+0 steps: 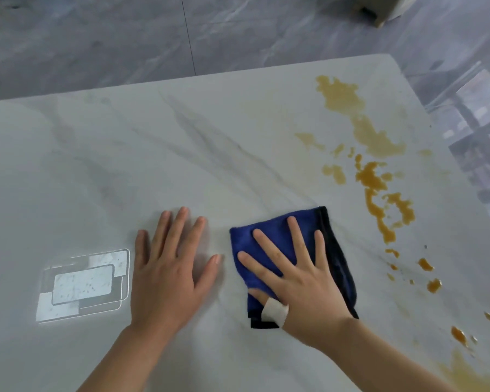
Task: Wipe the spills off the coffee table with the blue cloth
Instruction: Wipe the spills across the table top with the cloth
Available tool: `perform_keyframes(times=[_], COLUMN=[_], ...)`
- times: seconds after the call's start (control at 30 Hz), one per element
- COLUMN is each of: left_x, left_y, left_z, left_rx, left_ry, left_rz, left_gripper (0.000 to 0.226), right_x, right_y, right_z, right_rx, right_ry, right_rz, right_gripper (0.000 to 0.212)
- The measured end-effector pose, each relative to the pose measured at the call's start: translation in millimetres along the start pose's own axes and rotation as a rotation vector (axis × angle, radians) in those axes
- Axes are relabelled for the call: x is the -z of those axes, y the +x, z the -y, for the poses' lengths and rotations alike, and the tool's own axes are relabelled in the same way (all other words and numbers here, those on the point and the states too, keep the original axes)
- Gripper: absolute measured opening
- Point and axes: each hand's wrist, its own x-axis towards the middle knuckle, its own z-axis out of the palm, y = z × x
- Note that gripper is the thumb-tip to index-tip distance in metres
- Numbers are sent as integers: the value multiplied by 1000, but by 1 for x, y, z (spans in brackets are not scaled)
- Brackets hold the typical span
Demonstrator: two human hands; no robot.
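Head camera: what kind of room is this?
Probably a living room at home: a low marble-look coffee table stands on a glossy grey tiled floor, with a furniture leg behind it.

Lighting: bright, even, diffuse; soft faint shadows. Glare: ceiling-light reflection on coffee table (181,154), lower left (rectangular). Wide-angle bowing at edges; slight overall softness.

Marble coffee table (181,137) with blue cloth (266,239), amber spills (374,176).
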Motion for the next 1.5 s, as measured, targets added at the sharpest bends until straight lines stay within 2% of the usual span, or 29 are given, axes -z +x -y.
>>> perform_keyframes(times=[0.07, 0.17, 0.3, 0.4, 0.5, 0.6, 0.73, 0.8, 0.93, 1.03, 1.1, 1.2, 1.33, 1.5], left_x=[-2, -5, -5, -3, -4, -3, -4, -5, -5, -3, -3, -2, -2, -4], left_y=[-1, -1, -2, -2, -2, -2, -1, 0, -1, -1, -1, 0, 2, 2], left_z=[1, 2, 5, 4, 3, 2, 2, 3, 5, 3, 1, -2, -2, 0], left_rx=[-1, 12, 9, 14, 16, 13, 24, 18, -9, 4, 20, 43, 39, 0], left_ry=[5, -9, -12, -21, -33, -31, -40, -36, -47, -62, -78, -115, -131, -89], left_rz=[-7, -17, -9, -7, -5, -9, -23, -30, -58, -54, -46, -30, -49, -122], left_gripper=[65, 68, 66, 67, 67, 67, 68, 67, 65, 64, 64, 66, 65, 60], right_x=[7, 7, 18, 20, 14, 12, 16, 18, 29, 34, 29, 17, 17, 34], right_y=[21, 66, 99, 84, 50, 29, 57, 86, 137, 127, 103, 77, 95, 161], right_z=[-1, -22, -73, -97, -86, -51, -36, -45, -97, -130, -126, -91, -75, -102], right_rx=[-17, -9, -208, -301, -246, -113, -7, -7, -224, -348, -385, -288, -126, -139], right_ry=[20, 40, 55, 110, 49, 32, 44, 52, 105, 136, 120, 81, 83, 73], right_rz=[-7, -103, -88, -37, -13, 12, 15, -67, -103, -67, -34, -32, -55, -101], right_gripper=[57, 58, 51, 49, 54, 58, 55, 53, 57, 55, 52, 54, 56, 60])
